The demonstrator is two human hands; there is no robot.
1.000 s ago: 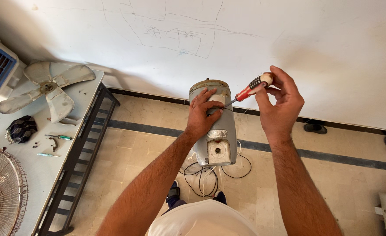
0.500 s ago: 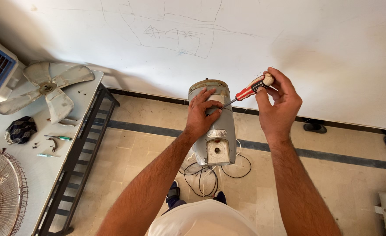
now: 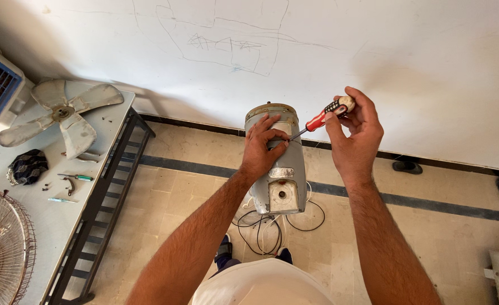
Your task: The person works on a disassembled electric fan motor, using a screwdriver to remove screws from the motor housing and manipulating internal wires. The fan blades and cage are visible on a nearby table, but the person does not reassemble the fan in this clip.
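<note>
Grey motor housing (image 3: 281, 169): held up over the tiled floor, near the white wall, black cables hanging below it.
Left hand (image 3: 263, 148): fingers spread flat on the housing top, steadying it.
Right hand (image 3: 355, 135): fingers pinching a red-handled screwdriver (image 3: 320, 120), tip touching the housing.
Bench (image 3: 40, 226): at left, carrying a fan blade (image 3: 63, 116), a wire fan guard (image 3: 1, 248) and small tools.
</note>
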